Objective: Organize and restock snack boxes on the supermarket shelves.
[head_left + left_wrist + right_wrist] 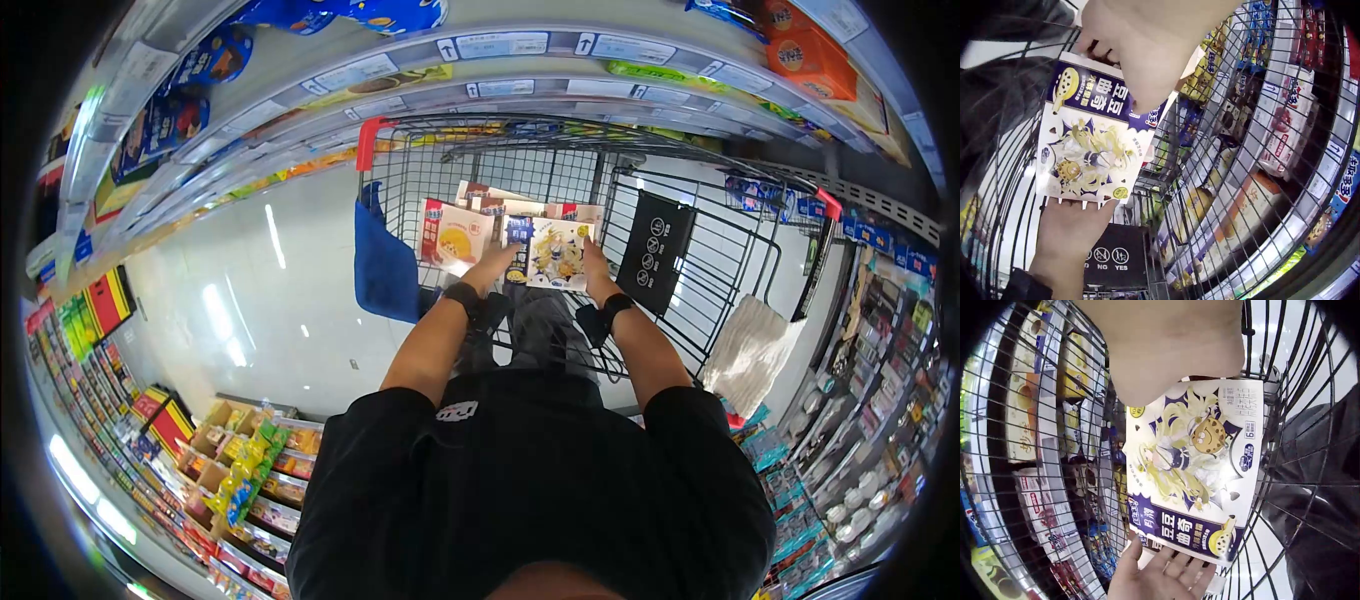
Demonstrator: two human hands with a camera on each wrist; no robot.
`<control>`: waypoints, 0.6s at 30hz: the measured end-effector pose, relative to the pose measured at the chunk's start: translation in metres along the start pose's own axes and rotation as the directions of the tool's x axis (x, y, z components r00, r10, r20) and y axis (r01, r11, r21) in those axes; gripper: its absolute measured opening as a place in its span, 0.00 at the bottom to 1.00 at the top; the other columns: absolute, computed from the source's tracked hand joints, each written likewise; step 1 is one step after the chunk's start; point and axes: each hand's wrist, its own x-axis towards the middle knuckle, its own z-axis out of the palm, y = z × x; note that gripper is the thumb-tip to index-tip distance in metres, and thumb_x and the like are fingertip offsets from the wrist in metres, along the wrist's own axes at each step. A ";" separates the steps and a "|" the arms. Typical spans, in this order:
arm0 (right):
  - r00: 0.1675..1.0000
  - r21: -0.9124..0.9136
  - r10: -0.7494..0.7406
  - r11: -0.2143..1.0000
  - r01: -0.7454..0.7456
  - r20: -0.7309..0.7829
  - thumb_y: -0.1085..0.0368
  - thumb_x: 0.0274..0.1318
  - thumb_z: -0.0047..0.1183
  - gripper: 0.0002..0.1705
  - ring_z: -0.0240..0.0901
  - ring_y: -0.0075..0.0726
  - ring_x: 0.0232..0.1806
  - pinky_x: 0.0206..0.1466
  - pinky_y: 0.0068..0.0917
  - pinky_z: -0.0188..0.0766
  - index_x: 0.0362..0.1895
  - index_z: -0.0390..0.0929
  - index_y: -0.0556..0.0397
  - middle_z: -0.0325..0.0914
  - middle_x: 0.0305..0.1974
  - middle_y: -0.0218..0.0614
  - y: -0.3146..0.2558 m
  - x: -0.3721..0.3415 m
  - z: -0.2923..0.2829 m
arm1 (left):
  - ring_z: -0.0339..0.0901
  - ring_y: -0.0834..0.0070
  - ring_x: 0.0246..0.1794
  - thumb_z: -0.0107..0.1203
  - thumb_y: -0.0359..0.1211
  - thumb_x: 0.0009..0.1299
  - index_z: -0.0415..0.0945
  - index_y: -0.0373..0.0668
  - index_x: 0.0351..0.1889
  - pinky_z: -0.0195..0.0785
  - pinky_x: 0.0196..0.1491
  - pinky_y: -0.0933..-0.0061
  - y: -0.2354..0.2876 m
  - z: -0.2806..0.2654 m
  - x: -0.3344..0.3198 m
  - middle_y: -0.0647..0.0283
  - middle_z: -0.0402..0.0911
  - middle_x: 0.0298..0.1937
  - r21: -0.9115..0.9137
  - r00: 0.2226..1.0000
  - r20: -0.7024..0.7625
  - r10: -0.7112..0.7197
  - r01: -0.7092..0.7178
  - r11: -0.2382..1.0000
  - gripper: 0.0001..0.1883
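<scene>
A white and purple cookie box (558,255) with a cartoon character on its front is held between both hands above the shopping cart. My left hand (490,268) grips its purple end, thumb on the front face, as the left wrist view also shows. At the opposite end, my right hand (597,272) holds the box with the thumb at the front edge and the fingers behind. In the right wrist view, the left hand's fingers (1175,564) tuck under the purple edge. A pink and cream box (456,236) and other cartons sit behind it in the cart.
The black wire shopping cart (368,145) has red corners and carries a black sign (655,250). Blue cloth (385,265) hangs at its left end, a beige cloth (755,350) at its right. Stocked shelves (500,45) run along the far side; snack displays (240,460) stand behind left.
</scene>
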 end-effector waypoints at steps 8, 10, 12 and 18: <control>0.878 0.538 -0.051 0.807 -0.245 0.477 0.47 0.64 0.34 0.25 0.72 0.40 0.50 0.53 0.39 0.68 0.56 0.64 0.48 0.72 0.51 0.37 -0.061 -0.076 -0.005 | 0.75 0.68 0.40 0.51 0.36 0.63 0.71 0.30 0.49 0.68 0.43 0.70 -0.001 0.006 -0.031 0.55 0.78 0.42 -0.125 0.965 -0.080 0.251 -0.260 0.958 0.20; 0.858 0.511 -0.104 0.836 -0.198 0.503 0.46 0.64 0.35 0.26 0.72 0.38 0.50 0.53 0.37 0.68 0.57 0.63 0.50 0.72 0.51 0.37 -0.069 -0.087 -0.002 | 0.76 0.65 0.37 0.49 0.37 0.64 0.74 0.34 0.44 0.68 0.39 0.69 -0.003 0.004 -0.034 0.55 0.79 0.38 -0.024 0.984 -0.039 0.173 -0.174 0.984 0.17; 0.923 0.156 -0.112 0.986 0.058 0.367 0.48 0.62 0.38 0.26 0.73 0.37 0.47 0.50 0.33 0.69 0.54 0.67 0.54 0.74 0.48 0.39 -0.073 -0.093 0.000 | 0.76 0.57 0.34 0.45 0.37 0.64 0.77 0.40 0.38 0.68 0.37 0.64 -0.011 -0.004 -0.023 0.53 0.79 0.35 0.501 0.895 0.159 0.418 -0.438 0.747 0.13; 0.879 -0.031 -0.364 0.920 0.392 0.309 0.49 0.55 0.47 0.28 0.75 0.36 0.41 0.44 0.28 0.68 0.45 0.73 0.64 0.77 0.43 0.42 -0.049 -0.035 0.035 | 0.78 0.63 0.38 0.49 0.41 0.64 0.75 0.36 0.40 0.70 0.41 0.69 0.027 -0.003 -0.149 0.51 0.79 0.37 0.517 0.813 -0.110 0.571 -0.444 0.732 0.17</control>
